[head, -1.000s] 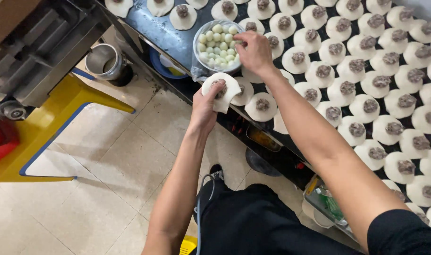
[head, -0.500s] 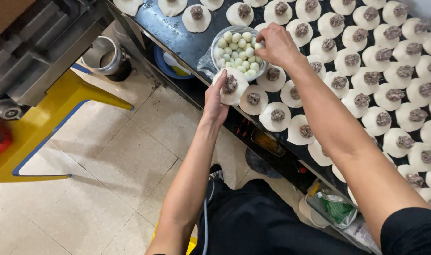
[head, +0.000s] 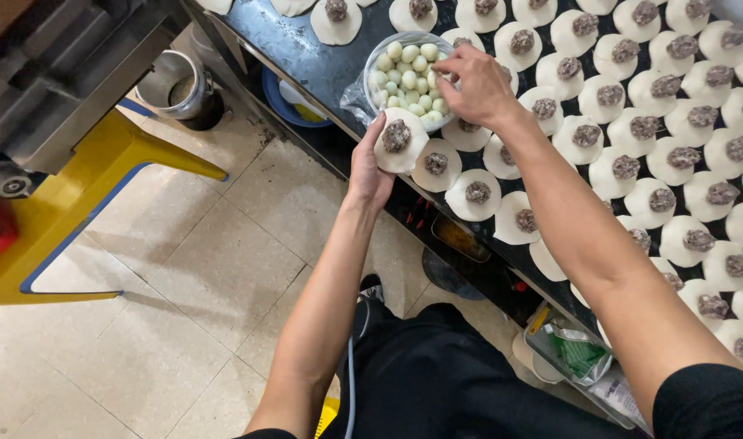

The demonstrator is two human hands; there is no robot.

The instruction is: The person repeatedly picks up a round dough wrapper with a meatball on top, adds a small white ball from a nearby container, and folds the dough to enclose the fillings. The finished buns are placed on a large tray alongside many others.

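Head view: right hand (head: 479, 88) reaches into clear bowl (head: 370, 77) of peeled eggs (head: 404, 80).

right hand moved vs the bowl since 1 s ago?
Yes. The right hand was past the bowl rim, toward the dough rounds; now its fingers reach into the bowl.

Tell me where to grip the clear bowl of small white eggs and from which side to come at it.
Grip the clear bowl by its bare left rim, coming from the table's front edge. The right hand covers the right rim with fingers among the eggs, and filled dough rounds crowd the far and right sides. The left hand, cradling a filled dough round, is just below it.
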